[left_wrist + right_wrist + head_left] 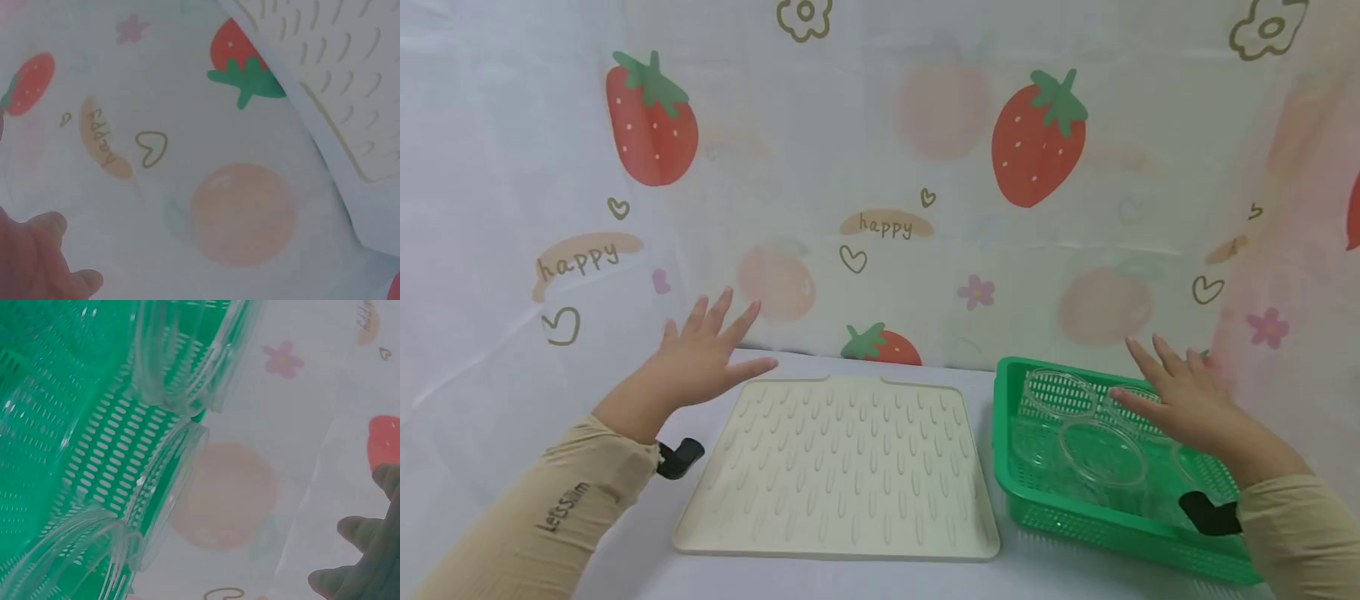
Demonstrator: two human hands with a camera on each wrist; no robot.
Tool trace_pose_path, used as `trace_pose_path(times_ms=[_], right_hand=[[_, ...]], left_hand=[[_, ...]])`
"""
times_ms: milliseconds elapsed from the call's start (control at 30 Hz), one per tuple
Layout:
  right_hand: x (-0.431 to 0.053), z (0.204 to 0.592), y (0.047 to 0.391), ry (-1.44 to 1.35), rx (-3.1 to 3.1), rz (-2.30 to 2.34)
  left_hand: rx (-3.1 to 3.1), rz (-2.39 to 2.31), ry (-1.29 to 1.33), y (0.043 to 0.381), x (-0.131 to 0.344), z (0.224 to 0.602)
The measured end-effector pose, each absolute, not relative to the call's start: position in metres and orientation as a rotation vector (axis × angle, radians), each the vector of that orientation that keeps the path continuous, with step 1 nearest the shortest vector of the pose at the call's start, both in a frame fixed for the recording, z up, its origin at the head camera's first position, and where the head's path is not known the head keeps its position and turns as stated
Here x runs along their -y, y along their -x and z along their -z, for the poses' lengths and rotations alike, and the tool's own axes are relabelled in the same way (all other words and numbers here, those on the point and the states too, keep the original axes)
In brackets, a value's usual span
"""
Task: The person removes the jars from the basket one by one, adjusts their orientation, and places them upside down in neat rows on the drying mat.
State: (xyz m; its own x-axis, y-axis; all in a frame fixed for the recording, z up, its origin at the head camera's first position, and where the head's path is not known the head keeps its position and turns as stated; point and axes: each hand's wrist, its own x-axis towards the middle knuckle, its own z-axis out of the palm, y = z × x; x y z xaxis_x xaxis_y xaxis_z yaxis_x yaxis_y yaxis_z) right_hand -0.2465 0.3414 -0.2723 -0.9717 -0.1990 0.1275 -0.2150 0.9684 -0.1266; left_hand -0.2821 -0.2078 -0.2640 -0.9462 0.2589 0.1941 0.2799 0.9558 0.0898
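My left hand (699, 360) is raised with its fingers spread, near the far left corner of a cream ridged draining mat (850, 475). Nothing is in its grasp. Over on the right, my right hand (1191, 396) hovers above a green perforated basket (1075, 531), fingers spread and likewise holding nothing. Several clear round containers (1103, 452) stand inside the basket, and the hand hides part of those at the right. The right wrist view shows their clear rims (165, 487) close up. A few fingertips (87, 281) of the left hand show in the left wrist view.
White cloth covers the table (842, 579). Behind it hangs a printed curtain (955, 242) with strawberries, hearts and the word happy. The basket stands just right of the mat, a narrow strip of cloth between them. Dark wrist mounts (681, 458) stick out below both hands.
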Motion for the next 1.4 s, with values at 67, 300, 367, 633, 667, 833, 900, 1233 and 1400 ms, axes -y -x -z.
trace_pose_path(times_ms=[67,300,367,633,667,833,900,1233,1400], right_hand=[[-0.341,0.272,0.247,-0.347,2.983,-0.241],[-0.343,0.269,0.247,-0.418,2.932,-0.421],[-0.344,0.269,0.247,-0.433,2.913,-0.461],[-0.347,0.265,0.247,-0.434,2.846,-0.669],[-0.347,0.265,0.247,-0.432,2.834,-0.699],[-0.346,0.261,0.246,-0.421,2.803,-0.842],[-0.347,0.261,0.246,-0.426,2.807,-0.874],[-0.352,0.266,0.245,-0.438,2.824,-0.961],[-0.356,0.27,0.246,-0.465,2.805,-1.02]], left_hand=[[2.916,0.224,0.427,0.283,0.206,0.264],[2.882,0.388,0.523,0.286,0.203,0.264],[2.873,0.439,0.546,0.287,0.203,0.265],[2.764,0.703,0.589,0.29,0.2,0.267],[2.742,0.733,0.597,0.291,0.199,0.267],[2.643,0.869,0.617,0.291,0.194,0.265],[2.625,0.926,0.618,0.291,0.191,0.265],[2.576,1.135,0.694,0.293,0.172,0.266],[2.539,1.236,0.763,0.293,0.157,0.266]])
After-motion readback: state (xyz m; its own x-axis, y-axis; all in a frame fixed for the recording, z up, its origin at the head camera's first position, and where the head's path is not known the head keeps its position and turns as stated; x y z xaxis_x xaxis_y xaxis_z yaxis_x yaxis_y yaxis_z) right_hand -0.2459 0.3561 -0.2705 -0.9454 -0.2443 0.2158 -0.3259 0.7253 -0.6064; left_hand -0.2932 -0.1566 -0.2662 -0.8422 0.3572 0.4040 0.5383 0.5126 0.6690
